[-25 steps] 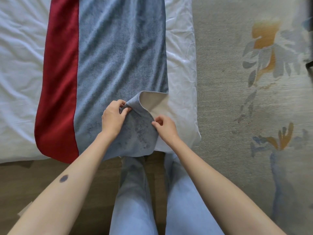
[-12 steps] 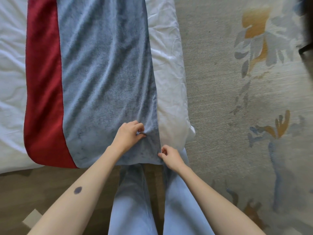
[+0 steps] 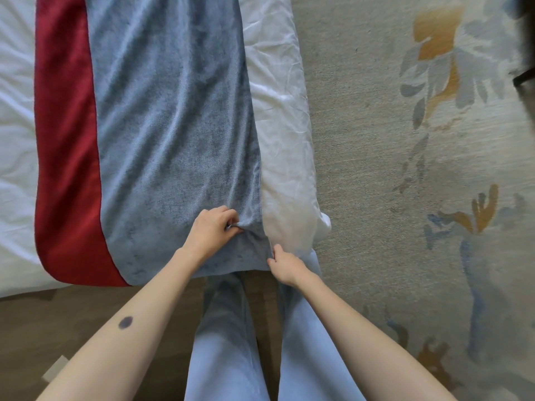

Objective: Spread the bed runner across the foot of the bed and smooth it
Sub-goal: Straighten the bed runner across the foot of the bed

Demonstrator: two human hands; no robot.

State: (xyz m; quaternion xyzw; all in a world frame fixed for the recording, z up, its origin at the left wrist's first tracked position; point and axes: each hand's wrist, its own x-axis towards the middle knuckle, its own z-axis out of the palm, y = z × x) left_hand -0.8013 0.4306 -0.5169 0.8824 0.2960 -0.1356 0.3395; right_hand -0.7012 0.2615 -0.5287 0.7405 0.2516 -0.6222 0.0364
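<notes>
Adjustment of the near right corner is the step in hand. The bed runner [image 3: 173, 125], a blue-grey plush cloth, lies flat along the bed [image 3: 14, 169], with its near end hanging just over the mattress edge. A red strip [image 3: 66, 154] borders it on the left; whether this belongs to the same cloth cannot be determined. The left hand [image 3: 212, 231] has its fingers curled and pinches a small fold of the runner just inside the right edge. The right hand [image 3: 285, 266] pinches the right edge of the runner at the near corner, where it meets the white duvet [image 3: 280, 111]. The two hands are close together but not touching. Judged from this layout, spreading is largely complete and smoothing is not yet done: a pucker radiates from the left pinch, and faint diagonal creases cross the pile farther up. The next move calls for drawing the corner taut and square to the bed edge, releasing the fold, then passing flat palms over the cloth away from the body. Uneven pull risks skewing the right edge. The duvet is wrinkled and bulges at its corner. A wooden floor [image 3: 58, 328] lies beneath the near side, and a grey rug [image 3: 376, 169] with a leaf pattern lies to the right.
</notes>
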